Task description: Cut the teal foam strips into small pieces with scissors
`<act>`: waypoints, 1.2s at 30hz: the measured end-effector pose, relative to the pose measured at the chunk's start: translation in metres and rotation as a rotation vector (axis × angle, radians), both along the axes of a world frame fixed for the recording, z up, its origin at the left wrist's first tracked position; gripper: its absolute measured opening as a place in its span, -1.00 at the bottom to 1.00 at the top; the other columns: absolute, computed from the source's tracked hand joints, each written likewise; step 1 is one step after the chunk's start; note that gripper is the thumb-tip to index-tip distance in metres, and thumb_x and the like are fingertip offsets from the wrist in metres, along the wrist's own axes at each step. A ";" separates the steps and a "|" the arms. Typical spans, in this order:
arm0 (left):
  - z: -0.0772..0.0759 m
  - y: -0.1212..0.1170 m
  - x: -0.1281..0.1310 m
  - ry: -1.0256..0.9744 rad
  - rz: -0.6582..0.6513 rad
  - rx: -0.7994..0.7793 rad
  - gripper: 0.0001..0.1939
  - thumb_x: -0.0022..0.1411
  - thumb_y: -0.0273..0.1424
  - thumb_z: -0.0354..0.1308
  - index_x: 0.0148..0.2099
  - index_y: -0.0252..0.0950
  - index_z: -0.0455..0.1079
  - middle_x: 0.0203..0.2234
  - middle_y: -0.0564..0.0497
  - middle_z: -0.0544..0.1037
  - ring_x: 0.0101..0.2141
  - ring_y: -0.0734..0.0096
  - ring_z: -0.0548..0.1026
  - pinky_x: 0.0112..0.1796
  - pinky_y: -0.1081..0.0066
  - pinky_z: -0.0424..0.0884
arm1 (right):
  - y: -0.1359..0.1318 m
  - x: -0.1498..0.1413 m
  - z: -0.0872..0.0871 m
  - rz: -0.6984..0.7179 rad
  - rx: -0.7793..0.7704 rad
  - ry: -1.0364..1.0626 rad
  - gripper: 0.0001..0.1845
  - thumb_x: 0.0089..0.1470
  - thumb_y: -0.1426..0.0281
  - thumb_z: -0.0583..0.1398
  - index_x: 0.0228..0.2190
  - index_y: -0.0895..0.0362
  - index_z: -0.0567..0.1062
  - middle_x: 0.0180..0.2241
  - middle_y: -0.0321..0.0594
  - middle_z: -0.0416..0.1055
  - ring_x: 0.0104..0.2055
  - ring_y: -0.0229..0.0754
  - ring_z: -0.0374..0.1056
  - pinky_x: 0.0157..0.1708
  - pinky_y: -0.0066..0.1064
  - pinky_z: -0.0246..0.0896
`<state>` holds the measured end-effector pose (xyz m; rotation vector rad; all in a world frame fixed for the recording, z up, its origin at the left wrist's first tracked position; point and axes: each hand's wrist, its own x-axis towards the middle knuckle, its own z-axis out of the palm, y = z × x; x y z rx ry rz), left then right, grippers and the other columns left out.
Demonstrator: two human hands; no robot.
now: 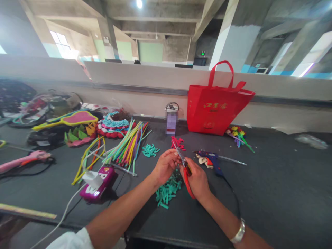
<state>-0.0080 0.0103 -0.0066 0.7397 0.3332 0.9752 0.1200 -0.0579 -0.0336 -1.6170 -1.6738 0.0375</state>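
My right hand (198,178) is closed round a pair of red-handled scissors (188,183), whose blades point up and to the left. The fingers of my left hand (167,164) are pinched together right beside the blades; whatever they hold is too small to make out. Below both hands lies a pile of short teal-green strips (168,192). Just beyond the blades is a small heap of red pieces (178,143). Another little heap of turquoise pieces (150,150) lies to the left of it.
A blue glue gun (214,162) with a cord lies to the right. Leftward are colourful pipe cleaners (132,145), a purple power strip (100,185) and a pink tool (28,159). A lidded cup (171,121) and a red bag (218,110) stand at the back.
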 end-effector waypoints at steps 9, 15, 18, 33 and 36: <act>0.006 -0.006 0.007 0.019 0.043 -0.047 -0.87 -0.01 -0.47 0.29 -0.36 -0.36 0.43 -0.54 0.05 0.48 -0.50 0.54 0.40 -0.37 0.49 0.28 | 0.000 0.003 0.001 -0.010 -0.048 0.022 -0.58 0.06 0.42 0.07 -0.01 0.13 0.37 -0.20 -0.14 0.49 -0.20 -0.10 0.44 -0.19 -0.33 0.31; 0.009 -0.010 0.011 0.028 0.077 -0.046 -0.89 -0.02 -0.48 0.28 -0.37 -0.37 0.44 -0.56 0.05 0.47 -0.51 0.55 0.37 -0.38 0.50 0.25 | -0.002 0.004 0.002 -0.052 -0.061 -0.013 -0.57 0.04 0.41 0.08 -0.01 0.13 0.36 -0.22 -0.14 0.49 -0.21 -0.06 0.44 -0.24 -0.32 0.31; 0.007 -0.012 0.013 0.029 0.099 -0.054 -0.88 -0.04 -0.48 0.29 -0.38 -0.37 0.44 -0.57 0.06 0.46 -0.51 0.55 0.37 -0.38 0.50 0.24 | -0.003 0.003 0.005 -0.060 -0.088 -0.028 -0.58 0.03 0.41 0.09 -0.02 0.11 0.36 -0.23 -0.16 0.49 -0.24 -0.06 0.45 -0.28 -0.34 0.30; 0.000 -0.016 0.010 -0.013 0.101 -0.073 -0.86 -0.03 -0.47 0.30 -0.37 -0.35 0.42 -0.56 0.07 0.45 -0.50 0.55 0.37 -0.36 0.48 0.26 | -0.004 -0.001 0.006 -0.023 -0.110 -0.005 -0.57 0.02 0.44 0.08 -0.02 0.10 0.34 -0.22 -0.16 0.47 -0.19 -0.10 0.42 -0.21 -0.36 0.28; -0.002 -0.016 0.010 -0.010 0.087 -0.073 -0.86 -0.02 -0.45 0.30 -0.37 -0.34 0.42 -0.57 0.07 0.45 -0.50 0.53 0.37 -0.37 0.48 0.26 | -0.004 -0.001 0.006 -0.014 -0.103 -0.008 -0.58 0.02 0.44 0.08 -0.03 0.11 0.34 -0.23 -0.16 0.47 -0.19 -0.10 0.42 -0.21 -0.36 0.29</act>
